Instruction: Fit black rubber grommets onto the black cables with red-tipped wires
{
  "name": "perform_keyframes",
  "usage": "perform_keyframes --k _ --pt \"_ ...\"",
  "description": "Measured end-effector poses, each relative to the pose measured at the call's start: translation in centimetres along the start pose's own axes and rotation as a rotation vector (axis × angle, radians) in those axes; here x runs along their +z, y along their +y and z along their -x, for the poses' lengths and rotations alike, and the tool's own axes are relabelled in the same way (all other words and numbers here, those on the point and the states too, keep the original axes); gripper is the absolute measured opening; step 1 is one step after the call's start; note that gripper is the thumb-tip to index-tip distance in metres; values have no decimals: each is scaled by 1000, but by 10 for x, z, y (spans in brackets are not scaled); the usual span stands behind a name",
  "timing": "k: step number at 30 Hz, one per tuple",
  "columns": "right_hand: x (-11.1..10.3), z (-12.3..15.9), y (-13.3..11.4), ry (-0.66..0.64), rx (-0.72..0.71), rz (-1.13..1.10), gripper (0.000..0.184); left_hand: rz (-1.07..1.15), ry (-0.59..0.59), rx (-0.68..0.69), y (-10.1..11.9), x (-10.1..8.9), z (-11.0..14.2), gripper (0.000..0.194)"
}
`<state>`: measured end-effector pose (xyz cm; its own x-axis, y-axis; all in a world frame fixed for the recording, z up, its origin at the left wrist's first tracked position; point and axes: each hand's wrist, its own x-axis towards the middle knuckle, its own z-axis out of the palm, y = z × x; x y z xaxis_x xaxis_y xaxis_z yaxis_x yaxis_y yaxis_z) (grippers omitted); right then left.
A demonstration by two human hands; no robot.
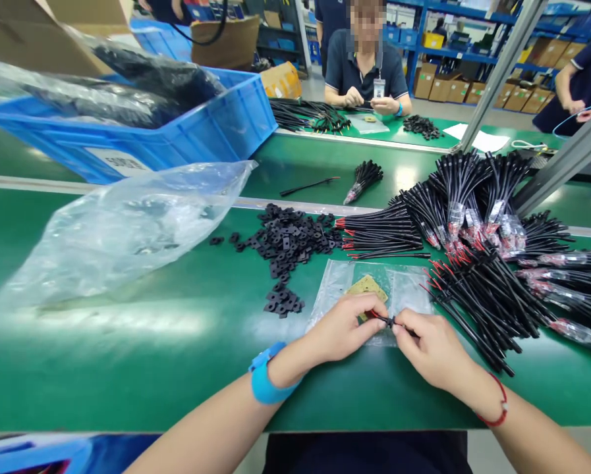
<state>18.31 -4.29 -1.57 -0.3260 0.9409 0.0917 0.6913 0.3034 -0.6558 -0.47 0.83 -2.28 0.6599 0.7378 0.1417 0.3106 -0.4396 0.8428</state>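
Observation:
My left hand (344, 327) pinches the red-wired end of a short black cable (389, 321). My right hand (436, 345) is closed on the same cable from the other side, at a small dark piece around it whose shape I cannot make out. Under both hands lies a clear plastic bag (327, 293) with a yellow sponge-like pad (368, 287) on it. To the left is a heap of small black perforated pieces (290, 240). Loose black cables with red ends (487, 303) are piled right of my right hand, and a row of similar cables (381, 230) lies beyond the bag.
Taped cable bundles (466, 204) crowd the right beside a metal post (503, 72). A large clear bag (141, 224) and a blue bin (186, 141) occupy the left. Across the green bench (127, 368), a co-worker (367, 72) handles a small item; another person stands far right.

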Motion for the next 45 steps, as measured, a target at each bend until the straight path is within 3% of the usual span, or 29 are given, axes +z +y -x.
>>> perform_keyframes --k 6,15,18,20,22,26,31,34,37,41,45 --pt "9 17 5 34 40 -41 18 -57 -82 21 5 2 2 9" --pt "8 34 5 179 8 69 17 30 -39 60 12 6 5 15" --pt "-4 34 22 417 25 322 20 14 97 -37 9 -10 4 38" --pt "-15 30 40 562 93 532 24 -189 149 -172 3 -28 4 36" --pt "-23 26 58 590 160 729 26 -493 132 -315 -4 -47 6 27" --pt "-28 21 79 516 170 900 23 -829 -33 -594 -12 -73 16 20" --pt "-30 19 75 589 131 749 22 -910 -97 -751 -10 -79 26 18" --pt "-35 0 62 546 63 653 22 -847 -89 -734 -16 -77 28 8" --pt "-34 -36 45 355 -19 654 22 -704 -55 -682 -24 -77 28 11" --pt "-19 -94 28 81 -83 780 24 -605 -24 -645 -30 -86 28 18" --pt "1 -137 24 17 -118 818 23 -558 25 -633 -32 -94 28 13"
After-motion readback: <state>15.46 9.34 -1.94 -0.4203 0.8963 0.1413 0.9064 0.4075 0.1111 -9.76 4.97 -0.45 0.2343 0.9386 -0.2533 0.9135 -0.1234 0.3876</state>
